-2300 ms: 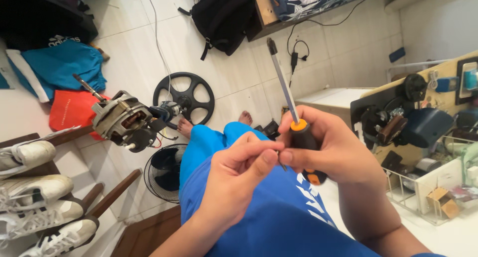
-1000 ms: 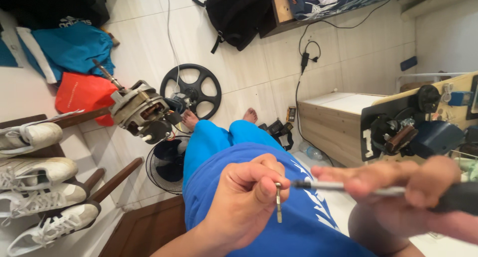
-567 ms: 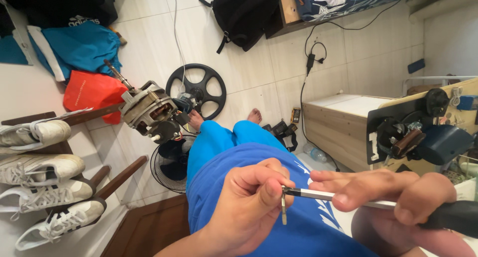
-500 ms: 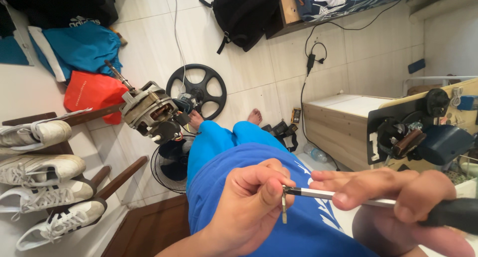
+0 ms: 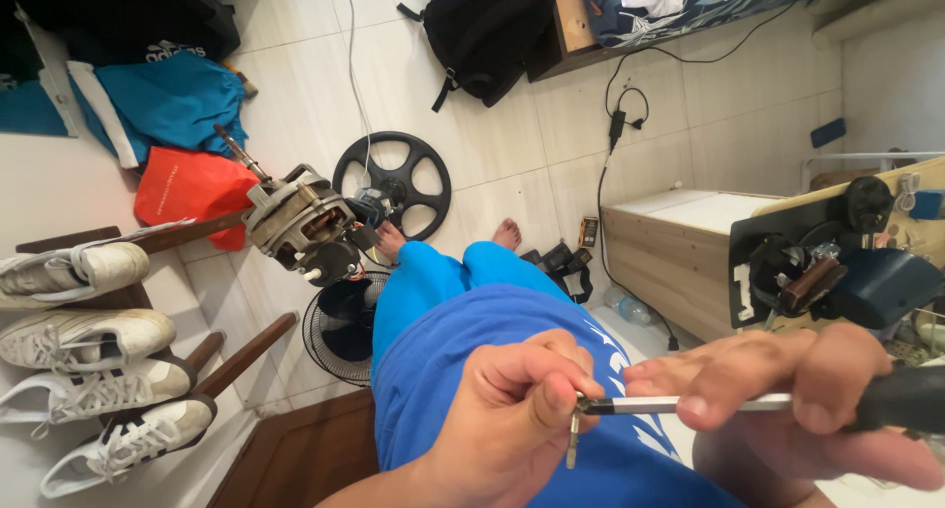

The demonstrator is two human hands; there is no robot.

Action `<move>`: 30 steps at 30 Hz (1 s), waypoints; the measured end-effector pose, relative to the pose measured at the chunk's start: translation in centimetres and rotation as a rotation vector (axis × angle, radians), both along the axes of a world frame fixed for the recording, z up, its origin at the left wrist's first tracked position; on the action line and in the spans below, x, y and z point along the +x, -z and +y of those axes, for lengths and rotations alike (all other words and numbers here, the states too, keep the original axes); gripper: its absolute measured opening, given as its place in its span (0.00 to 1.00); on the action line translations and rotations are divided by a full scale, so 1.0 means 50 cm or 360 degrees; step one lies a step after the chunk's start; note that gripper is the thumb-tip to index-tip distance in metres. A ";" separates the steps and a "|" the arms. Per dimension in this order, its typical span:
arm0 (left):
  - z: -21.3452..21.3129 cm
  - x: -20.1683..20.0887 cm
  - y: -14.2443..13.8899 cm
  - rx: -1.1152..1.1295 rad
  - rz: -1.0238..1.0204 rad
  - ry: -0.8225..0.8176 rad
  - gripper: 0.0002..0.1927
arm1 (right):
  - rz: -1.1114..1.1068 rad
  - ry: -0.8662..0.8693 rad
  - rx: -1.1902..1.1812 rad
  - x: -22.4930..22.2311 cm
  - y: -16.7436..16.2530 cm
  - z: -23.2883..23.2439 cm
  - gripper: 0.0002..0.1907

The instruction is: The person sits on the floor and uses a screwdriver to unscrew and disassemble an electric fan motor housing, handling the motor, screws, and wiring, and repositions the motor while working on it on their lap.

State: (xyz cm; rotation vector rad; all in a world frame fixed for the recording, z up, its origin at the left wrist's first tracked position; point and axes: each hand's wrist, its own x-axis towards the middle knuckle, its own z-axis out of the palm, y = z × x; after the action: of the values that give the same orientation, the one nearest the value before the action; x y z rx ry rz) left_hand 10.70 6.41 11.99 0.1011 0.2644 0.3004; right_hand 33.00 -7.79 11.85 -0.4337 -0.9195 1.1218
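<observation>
**Driver tip on screw — axes at right angles**

Left hand (image 5: 512,419) is pinched shut on a small screw (image 5: 573,447), thumb and forefinger clamping its head end, shank hanging straight down below the fingers. Right hand (image 5: 787,400) is wrapped around the screwdriver (image 5: 689,404) — palm on the dark handle at the frame's right edge, fingers extended along the metal shaft to steady it.

Key relation: the shaft runs near horizontal, right to left, with its tip touching the top of the screw right at the left fingertips. The screw's long axis is vertical, so the two are roughly perpendicular, not in line. Left hand is the one on the screw; the right only reaches it through the tip.

Both hands sit close over the lap, above blue shorts (image 5: 463,301). Further out: fan motor (image 5: 295,222) and black fan guard (image 5: 394,178) on the tiled floor, white sneakers (image 5: 89,321) racked at left.
</observation>
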 end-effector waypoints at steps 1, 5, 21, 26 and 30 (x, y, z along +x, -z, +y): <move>-0.002 0.000 0.001 0.0005 -0.0011 -0.0006 0.10 | 0.0046 -0.0018 0.0012 -0.002 0.004 0.001 0.29; -0.006 -0.004 0.008 0.0021 0.0009 0.0012 0.09 | 0.0136 0.0101 0.0075 -0.021 0.014 -0.004 0.30; -0.029 -0.006 0.011 -0.0209 -0.0060 -0.0096 0.08 | -0.0095 0.0472 0.0050 -0.068 0.014 -0.009 0.25; -0.030 -0.006 0.011 -0.0202 -0.0034 -0.0106 0.08 | -0.0044 0.0427 0.0064 -0.062 0.028 -0.006 0.26; -0.026 -0.004 0.007 -0.0201 0.0010 -0.0064 0.08 | -0.0034 0.0438 0.0057 -0.066 0.028 -0.011 0.26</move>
State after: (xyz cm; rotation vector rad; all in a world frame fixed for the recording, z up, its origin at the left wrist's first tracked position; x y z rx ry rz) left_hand 10.49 5.12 11.65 -0.0278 0.2911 0.3226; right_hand 29.68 -8.34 10.45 -0.5265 -0.8678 0.8502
